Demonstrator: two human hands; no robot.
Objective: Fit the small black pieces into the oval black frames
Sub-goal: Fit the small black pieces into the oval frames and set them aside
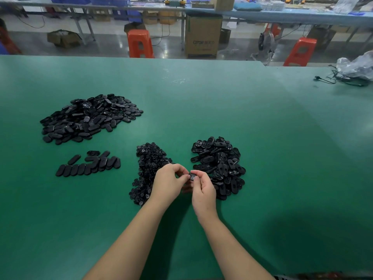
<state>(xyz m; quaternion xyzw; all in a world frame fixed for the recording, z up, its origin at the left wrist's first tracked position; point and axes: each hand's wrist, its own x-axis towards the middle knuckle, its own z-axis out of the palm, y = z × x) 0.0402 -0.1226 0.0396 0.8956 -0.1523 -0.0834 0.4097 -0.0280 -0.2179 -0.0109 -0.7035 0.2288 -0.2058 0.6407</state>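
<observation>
My left hand (168,181) and my right hand (202,190) meet above the green table (201,108), pinching one oval black frame (192,176) between their fingertips. Whether a small piece sits in it is hidden by my fingers. A heap of small black pieces (148,168) lies just left of my hands. A heap of oval black frames (219,166) lies just right of them. At the far left sits a large pile of black ovals (88,118), with a short row of ovals (88,164) laid flat in front of it.
A clear plastic bag with black cables (353,71) rests at the table's far right. Beyond the far edge stand orange stools (139,43), a cardboard box (202,35) and long blue workbenches (282,15).
</observation>
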